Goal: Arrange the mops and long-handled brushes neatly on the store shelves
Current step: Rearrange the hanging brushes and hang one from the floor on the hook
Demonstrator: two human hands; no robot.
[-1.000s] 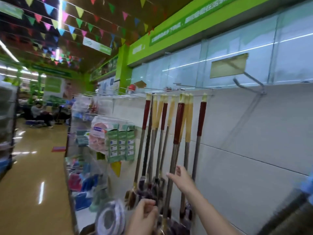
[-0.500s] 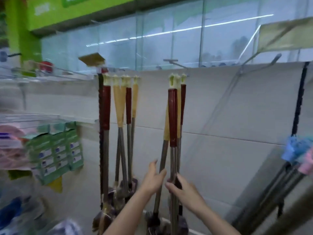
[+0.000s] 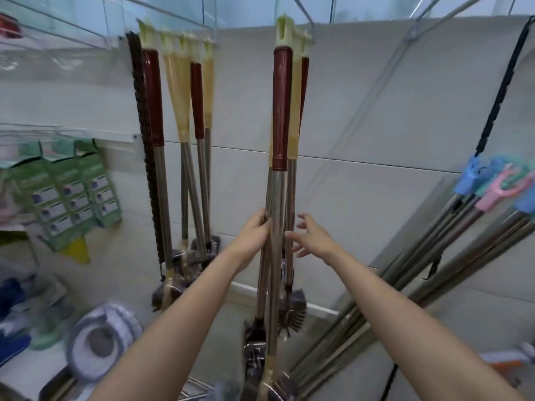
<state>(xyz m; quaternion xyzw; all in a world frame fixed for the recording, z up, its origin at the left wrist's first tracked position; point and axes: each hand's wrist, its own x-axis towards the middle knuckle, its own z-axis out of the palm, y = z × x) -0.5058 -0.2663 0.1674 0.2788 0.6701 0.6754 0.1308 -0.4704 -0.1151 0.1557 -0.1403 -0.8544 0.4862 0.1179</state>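
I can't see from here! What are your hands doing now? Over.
Left hand shut on hanging brushes. Right hand open beside them. Leaning mops crowd the right.

Left forearm: bare, raised from lower left toward centre, wrist straight. Left hand (image 3: 254, 231): back toward the camera, fingers curled round the handles (image 3: 275, 221) at mid-shaft. Right forearm: bare, raised from lower right, angled inward. Right hand (image 3: 311, 237): open, fingers spread and slightly bent, just right of the handles; contact cannot be told.
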